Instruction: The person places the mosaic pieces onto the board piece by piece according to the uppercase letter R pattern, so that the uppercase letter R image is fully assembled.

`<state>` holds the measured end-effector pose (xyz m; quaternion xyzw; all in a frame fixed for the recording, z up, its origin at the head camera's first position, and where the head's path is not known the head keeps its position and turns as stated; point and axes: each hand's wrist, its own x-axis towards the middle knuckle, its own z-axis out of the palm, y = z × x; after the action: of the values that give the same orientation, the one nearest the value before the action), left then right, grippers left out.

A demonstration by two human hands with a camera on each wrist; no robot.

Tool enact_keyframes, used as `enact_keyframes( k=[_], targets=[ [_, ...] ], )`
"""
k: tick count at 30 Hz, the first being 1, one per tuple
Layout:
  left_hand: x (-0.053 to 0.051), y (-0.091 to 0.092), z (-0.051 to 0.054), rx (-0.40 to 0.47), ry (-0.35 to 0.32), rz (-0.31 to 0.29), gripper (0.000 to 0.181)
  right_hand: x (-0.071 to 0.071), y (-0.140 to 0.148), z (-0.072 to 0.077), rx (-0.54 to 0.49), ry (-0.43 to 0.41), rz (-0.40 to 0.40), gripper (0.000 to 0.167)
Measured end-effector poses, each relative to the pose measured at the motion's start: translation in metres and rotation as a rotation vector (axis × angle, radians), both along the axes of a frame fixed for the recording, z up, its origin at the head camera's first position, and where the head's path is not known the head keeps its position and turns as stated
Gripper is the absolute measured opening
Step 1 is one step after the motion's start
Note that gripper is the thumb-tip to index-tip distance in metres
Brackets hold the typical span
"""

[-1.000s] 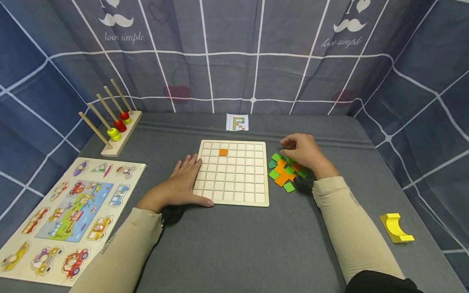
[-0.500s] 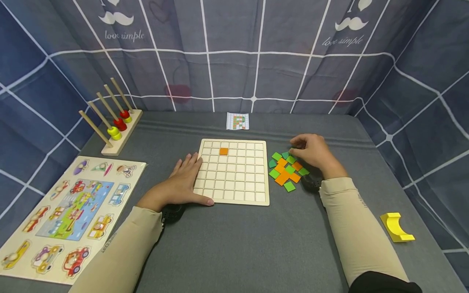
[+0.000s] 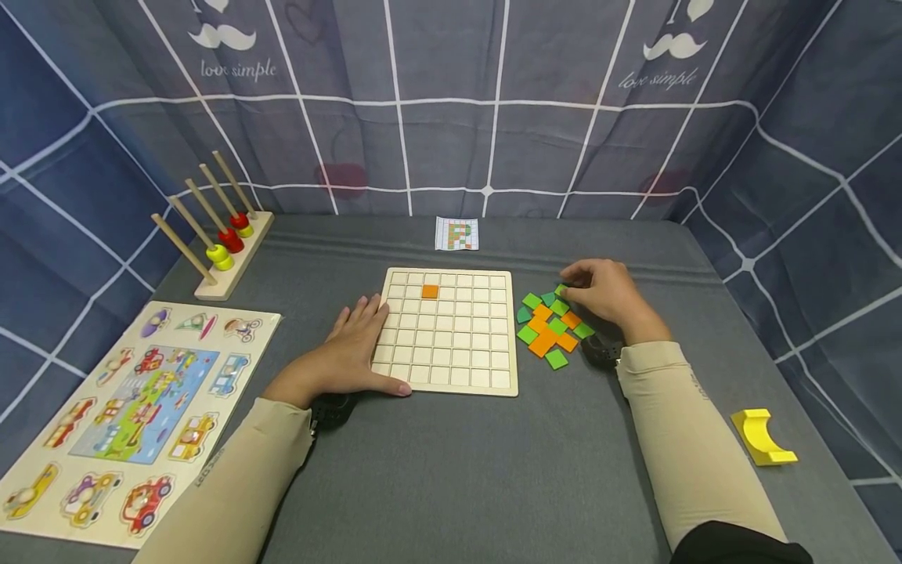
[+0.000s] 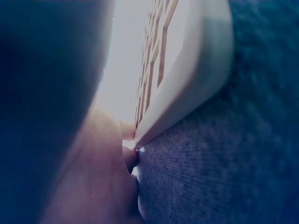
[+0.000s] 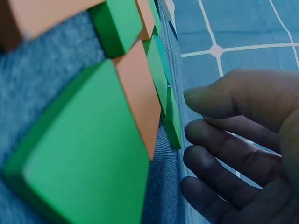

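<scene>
My left hand (image 3: 341, 352) lies with fingers spread along the left edge of the wooden grid board (image 3: 461, 389); the board's pale rim (image 4: 180, 91) also shows in the left wrist view. One orange tile (image 3: 430, 291) sits in the board's upper part. Right of the board is a loose pile of orange tiles (image 3: 543, 342) and green tiles (image 3: 556, 359). My right hand (image 3: 609, 298) hovers at the pile's far right side, fingertips close to a green tile (image 5: 172, 123). In the right wrist view its fingers are loosely bent and nothing shows between them.
A small pattern card (image 3: 456, 234) lies behind the board. At the back left stands a peg rack (image 3: 261, 227) with red and yellow rings. A picture puzzle board (image 3: 264, 325) covers the left side, and a yellow curved block (image 3: 761, 439) rests at the right.
My right hand has shifted right from over the pile, uncovering tiles there, and a green one now shows by its fingertips. The left hand has stayed in place.
</scene>
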<state>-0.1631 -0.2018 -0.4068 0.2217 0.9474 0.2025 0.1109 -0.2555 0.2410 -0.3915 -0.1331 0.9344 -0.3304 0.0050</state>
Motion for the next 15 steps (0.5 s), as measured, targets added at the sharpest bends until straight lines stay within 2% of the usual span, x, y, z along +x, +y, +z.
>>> enact_keyframes(
  k=[15],
  targets=[
    [0.0005, -0.0003, 0.0001, 0.009, -0.003, -0.002, 0.148, 0.0012, -0.0024, -0.0029, 0.013, 0.009, 0.019, 0.026]
  ],
)
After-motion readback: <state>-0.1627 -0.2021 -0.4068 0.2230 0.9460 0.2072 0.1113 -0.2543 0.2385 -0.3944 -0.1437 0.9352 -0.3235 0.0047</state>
